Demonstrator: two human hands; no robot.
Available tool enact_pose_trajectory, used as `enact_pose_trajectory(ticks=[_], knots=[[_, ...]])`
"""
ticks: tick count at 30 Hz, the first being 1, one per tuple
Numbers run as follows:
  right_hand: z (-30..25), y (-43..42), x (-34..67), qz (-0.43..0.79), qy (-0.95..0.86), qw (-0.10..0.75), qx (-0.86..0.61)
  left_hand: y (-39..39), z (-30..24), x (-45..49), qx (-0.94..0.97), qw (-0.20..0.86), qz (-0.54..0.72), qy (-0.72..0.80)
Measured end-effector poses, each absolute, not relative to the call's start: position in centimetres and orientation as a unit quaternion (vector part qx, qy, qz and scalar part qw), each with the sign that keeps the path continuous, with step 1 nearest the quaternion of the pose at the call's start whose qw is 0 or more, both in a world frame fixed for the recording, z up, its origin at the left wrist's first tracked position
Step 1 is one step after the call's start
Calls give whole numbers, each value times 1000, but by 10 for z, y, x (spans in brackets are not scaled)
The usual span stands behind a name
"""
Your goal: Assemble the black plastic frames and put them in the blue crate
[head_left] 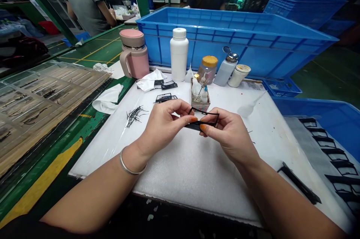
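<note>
Both my hands hold one thin black plastic frame [204, 118] above the white foam mat [197, 164]. My left hand [164, 122] pinches its left end between thumb and fingers. My right hand [226, 132] pinches its right end, fingers curled. A heap of small black pins [135, 115] lies on the mat to the left of my left hand. Two more black frames [165, 92] rest behind it, near a white cloth [149, 80].
Behind the mat stand a pink mug [134, 53], a white bottle [179, 54], a yellow-lidded jar [208, 68], a pump dispenser [226, 68] and a small box of tools [200, 98]. Blue crates [247, 36] sit behind and right; clear trays [42, 96] left. Two people work beyond.
</note>
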State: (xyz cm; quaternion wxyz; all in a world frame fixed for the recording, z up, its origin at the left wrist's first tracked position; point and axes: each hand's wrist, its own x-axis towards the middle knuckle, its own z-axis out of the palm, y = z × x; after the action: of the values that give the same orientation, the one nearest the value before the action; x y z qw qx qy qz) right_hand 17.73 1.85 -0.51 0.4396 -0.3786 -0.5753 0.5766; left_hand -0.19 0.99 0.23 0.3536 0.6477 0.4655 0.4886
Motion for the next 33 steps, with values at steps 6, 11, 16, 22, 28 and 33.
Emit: enact_pose_trajectory(ticks=[6, 11, 16, 22, 28, 33], knots=[[-7, 22, 180, 618, -558, 420, -361, 13, 3, -3, 620, 392, 486, 475], [-10, 22, 182, 656, -548, 380, -354, 15, 4, -6, 587, 451, 496, 454], [-11, 21, 181, 659, -536, 389, -355, 14, 4, -5, 578, 463, 497, 452], [-12, 21, 180, 633, -552, 405, -361, 13, 4, -2, 594, 437, 496, 457], [-10, 19, 180, 609, -564, 415, -374, 12, 3, -2, 607, 415, 496, 461], [-9, 18, 180, 599, -568, 412, -386, 12, 3, -1, 611, 414, 490, 465]])
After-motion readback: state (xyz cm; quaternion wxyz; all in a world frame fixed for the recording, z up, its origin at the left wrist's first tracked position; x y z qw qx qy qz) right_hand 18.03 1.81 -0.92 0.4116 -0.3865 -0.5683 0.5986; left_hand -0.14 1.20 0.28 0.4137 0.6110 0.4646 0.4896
